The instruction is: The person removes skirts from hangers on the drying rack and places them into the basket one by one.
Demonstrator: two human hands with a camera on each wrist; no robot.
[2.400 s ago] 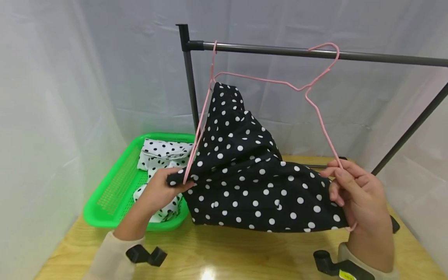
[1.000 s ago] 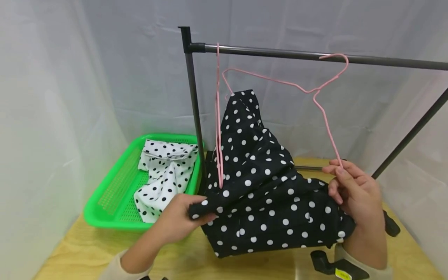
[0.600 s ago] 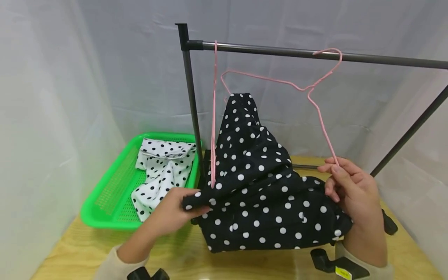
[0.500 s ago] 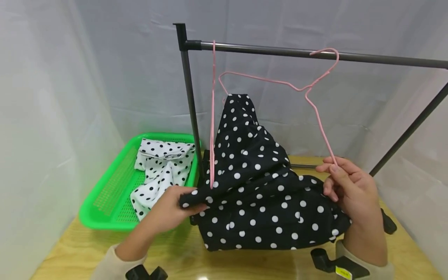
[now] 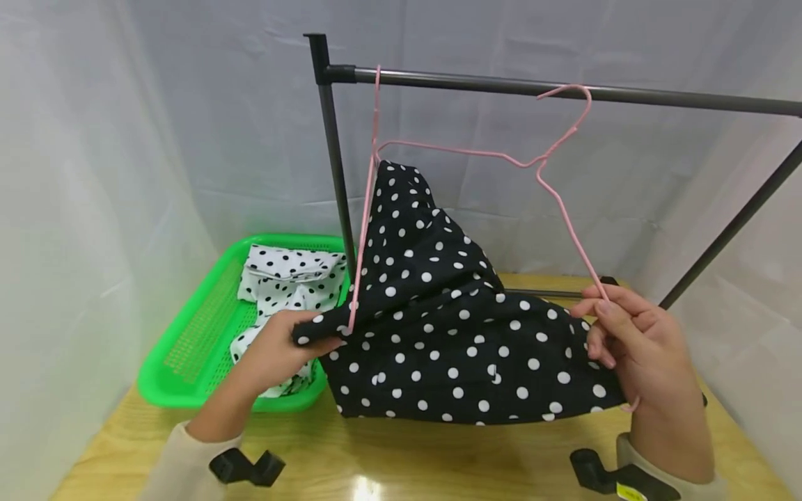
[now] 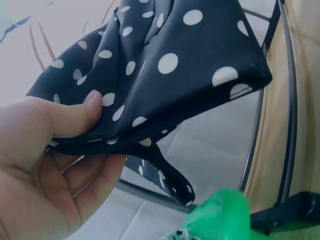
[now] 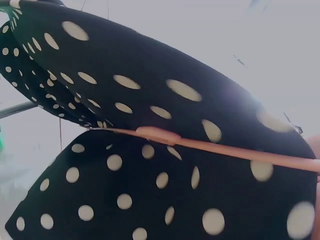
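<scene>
A black cloth with white dots drapes over a pink wire hanger whose hook sits on the dark rail. My left hand pinches the cloth's left corner between thumb and fingers, seen close in the left wrist view. My right hand grips the hanger's right arm and the cloth's right end. In the right wrist view the pink hanger wire crosses the black cloth. A second pink hanger hangs on the rail near the upright post.
A green plastic basket at the left holds a white cloth with black dots. The rack's upright post stands beside it. A wooden tabletop lies below, and white sheeting surrounds the scene.
My left hand has drawn the cloth's corner out to the left and slightly up, spreading the cloth wider along the hanger. The right hand has kept its grip.
</scene>
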